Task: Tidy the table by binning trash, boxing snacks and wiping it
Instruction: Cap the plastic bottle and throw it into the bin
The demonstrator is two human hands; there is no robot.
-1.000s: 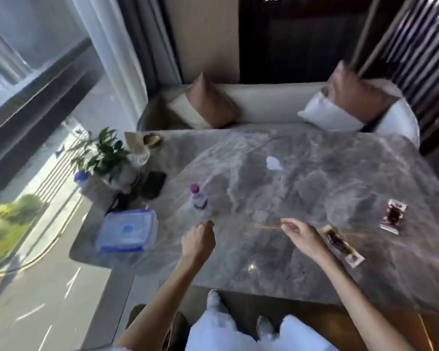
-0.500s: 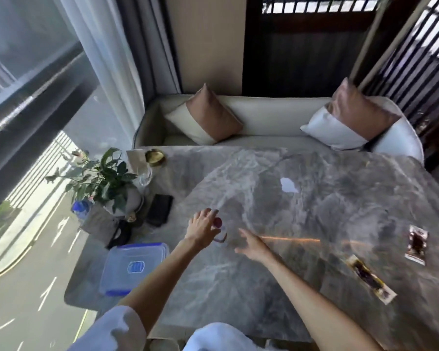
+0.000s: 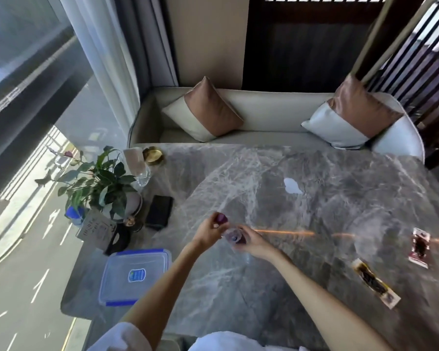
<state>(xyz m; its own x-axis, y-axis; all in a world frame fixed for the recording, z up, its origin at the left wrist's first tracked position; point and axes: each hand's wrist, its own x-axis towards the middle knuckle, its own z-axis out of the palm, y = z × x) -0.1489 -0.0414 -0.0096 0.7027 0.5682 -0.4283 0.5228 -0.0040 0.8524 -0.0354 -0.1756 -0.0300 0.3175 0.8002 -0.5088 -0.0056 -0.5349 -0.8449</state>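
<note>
Over the middle of the grey marble table (image 3: 302, 224), my right hand (image 3: 251, 243) grips a small clear plastic bottle (image 3: 235, 236) with a purple label. My left hand (image 3: 209, 231) holds its purple cap (image 3: 221, 219) just off the bottle's mouth, up and to the left. Two snack packets lie at the right: a long one (image 3: 375, 282) near the front edge and a shorter one (image 3: 420, 247) behind it. A clear box with a blue-clipped lid (image 3: 134, 274) sits at the front left. A white scrap (image 3: 292, 186) lies mid-table.
At the left edge stand a potted plant (image 3: 99, 183), a card (image 3: 94, 229), a black wallet (image 3: 159, 211), a glass (image 3: 140, 171) and a gold dish (image 3: 152, 155). A cream sofa with two cushions (image 3: 205, 112) runs behind the table. A window fills the left side.
Both hands came to the bottle and picked it up. The cap, on the bottle a second ago, is now off and in my left hand. The camera has tilted down over the table.
</note>
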